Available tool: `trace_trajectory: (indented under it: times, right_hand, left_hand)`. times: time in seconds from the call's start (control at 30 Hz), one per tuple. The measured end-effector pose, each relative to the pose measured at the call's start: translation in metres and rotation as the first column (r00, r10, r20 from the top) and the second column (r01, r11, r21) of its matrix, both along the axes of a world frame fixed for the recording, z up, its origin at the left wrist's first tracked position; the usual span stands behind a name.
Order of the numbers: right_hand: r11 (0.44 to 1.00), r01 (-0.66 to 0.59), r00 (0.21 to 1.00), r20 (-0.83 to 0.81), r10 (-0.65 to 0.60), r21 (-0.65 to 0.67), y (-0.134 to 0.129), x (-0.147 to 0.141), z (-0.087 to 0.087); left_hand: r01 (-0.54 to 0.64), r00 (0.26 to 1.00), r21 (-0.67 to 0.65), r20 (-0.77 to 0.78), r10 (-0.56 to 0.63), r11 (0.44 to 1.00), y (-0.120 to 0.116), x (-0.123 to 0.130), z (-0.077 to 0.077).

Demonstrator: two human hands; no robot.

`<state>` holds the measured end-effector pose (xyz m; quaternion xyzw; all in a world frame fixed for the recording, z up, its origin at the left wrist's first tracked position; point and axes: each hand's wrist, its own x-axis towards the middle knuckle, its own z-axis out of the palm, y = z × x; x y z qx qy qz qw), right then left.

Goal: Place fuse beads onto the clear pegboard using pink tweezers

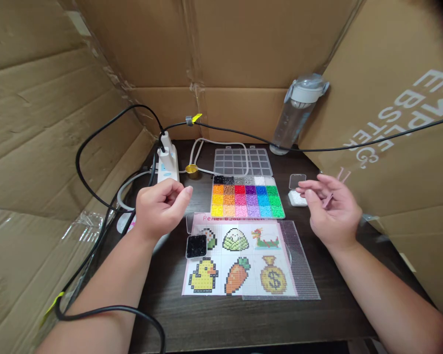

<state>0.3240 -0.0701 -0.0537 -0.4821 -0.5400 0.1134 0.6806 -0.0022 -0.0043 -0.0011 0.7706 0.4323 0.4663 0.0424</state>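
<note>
The left hand (158, 206) hovered loosely curled, empty, above a small square tub of black beads (196, 246). The right hand (330, 209) lay half open, pink plastic tweezers (328, 199) resting across its fingers, beside the glossy rectangular bead organizer (247, 197) and printed pattern sheet (239, 258).

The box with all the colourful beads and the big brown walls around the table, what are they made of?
The compartmented bead box looks like clear, glossy plastic: its open lid is see-through. The brown walls look like matt corrugated cardboard, with creases, folds and taped seams.
</note>
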Motion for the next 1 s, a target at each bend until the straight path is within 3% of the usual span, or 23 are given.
trace_trajectory:
  times: [0.1,0.17,0.3,0.4,0.53,0.67,0.77,0.83,1.0]
  right_hand:
    - [0.997,0.068,0.998,-0.018,-0.068,0.032,-0.002,-0.002,0.001]
    - [0.999,0.037,0.997,-0.069,-0.035,0.027,-0.005,-0.003,0.002]
    - [0.986,-0.167,0.964,-0.205,0.168,0.024,-0.010,-0.002,0.006]
    - [0.937,-0.348,0.899,-0.281,0.335,0.004,-0.012,0.001,0.009]
    - [0.802,-0.596,0.764,-0.339,0.550,-0.044,-0.016,0.005,0.012]
    - [0.565,-0.820,0.554,-0.382,0.740,-0.094,-0.021,0.007,0.012]
    - [0.412,-0.896,0.445,-0.359,0.820,-0.169,-0.023,0.008,0.012]
    - [0.401,-0.889,0.451,-0.278,0.848,-0.221,-0.023,0.007,0.012]
    - [0.475,-0.841,0.511,-0.091,0.855,-0.260,-0.021,0.005,0.010]
  left_hand:
    - [0.001,1.000,-0.002,0.009,-0.001,1.000,0.000,0.000,-0.001]
    - [0.003,1.000,-0.007,0.012,-0.003,1.000,0.000,0.000,-0.001]
    - [0.003,1.000,0.001,0.008,-0.003,1.000,0.001,0.000,-0.002]
    - [0.006,1.000,0.006,0.004,-0.006,1.000,0.001,0.000,-0.001]
    - [-0.001,1.000,0.001,-0.001,0.001,1.000,0.001,0.000,-0.002]
    - [-0.008,1.000,0.014,-0.005,0.008,1.000,0.001,0.001,-0.002]
    - [-0.014,1.000,0.036,-0.016,0.015,0.999,0.001,0.002,-0.003]
    - [-0.019,1.000,0.042,-0.020,0.020,0.999,0.002,0.002,-0.003]
    - [-0.045,0.999,0.032,-0.007,0.045,0.998,0.003,0.002,-0.003]
